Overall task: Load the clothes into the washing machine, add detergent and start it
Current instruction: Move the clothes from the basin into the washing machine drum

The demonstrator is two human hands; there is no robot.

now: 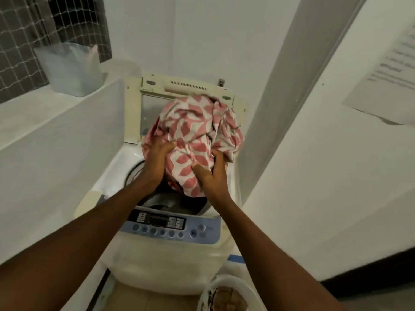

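**Nearly over the drum: a bundle held high, the opening straight below**

Largest first, the top-loading washing machine fills the middle of the head view, its lid tipped up and back against the wall; the drum gapes dark beneath, with something dim lying at the bottom that I cannot make out; a control panel with a row of round buttons sits at the near edge. Above the opening hangs the pink-and-white leaf-print cloth, bunched into a tall lump; its bulk leans toward the far right of the opening, and its lowest fold dips just inside the rim. Both hands are clenched on it from the near side; the left hand has fingers sunk into the left flank, the right hand grips the lower fold, thumb pressed into the fabric. Judging by that, the coming move is simply downward; the right hand sits lower, nearer the opening. A white basket with more laundry waits at the lower right; a pale bag stands on the ledge at left, contents unclear.
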